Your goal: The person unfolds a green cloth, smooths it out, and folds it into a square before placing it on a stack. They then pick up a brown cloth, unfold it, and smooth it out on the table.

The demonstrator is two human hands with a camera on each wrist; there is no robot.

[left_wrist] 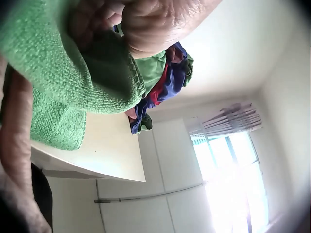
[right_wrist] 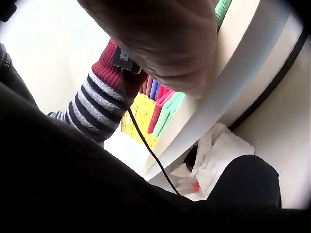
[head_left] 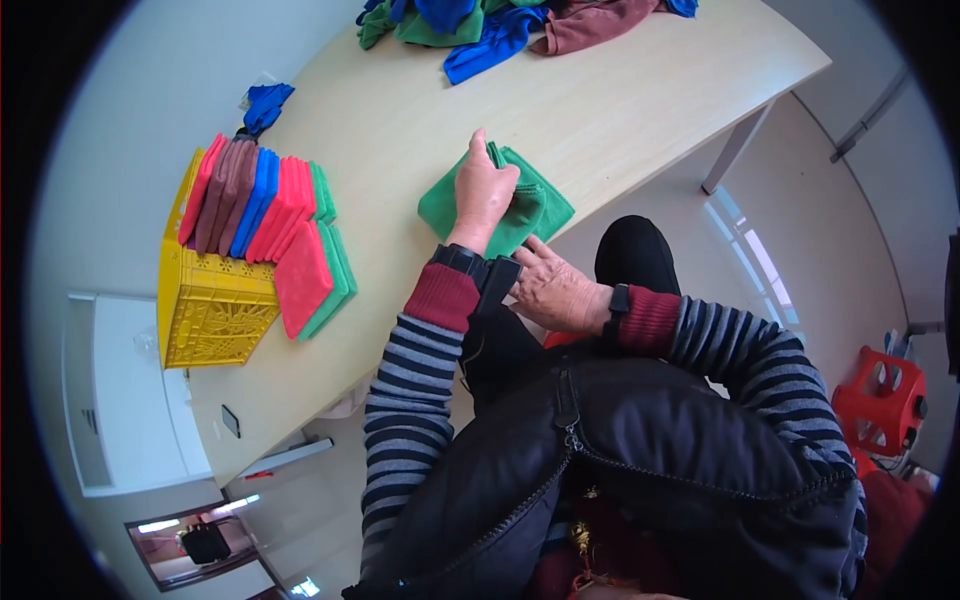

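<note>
A folded green towel (head_left: 548, 192) lies on the table near its front edge. My left hand (head_left: 484, 197) is over it and grips a raised fold of the fabric, with one finger pointing away from me. In the left wrist view, the curled fingers press into the fuzzy green towel (left_wrist: 43, 53), and its stitched edge hangs below them. My right hand (head_left: 562, 290) is at the table edge, its fingers extended and their tips right at the towel's near corner. The right wrist view shows mostly its underside, close to the table edge.
Left of the towel, a yellow crate (head_left: 222, 310) carries a row of folded red, brown, blue and green towels (head_left: 265, 205). A loose pile of blue, green and brown towels (head_left: 490, 35) lies at the far side. A phone-like dark object (head_left: 231, 421) rests at the table's left end.
</note>
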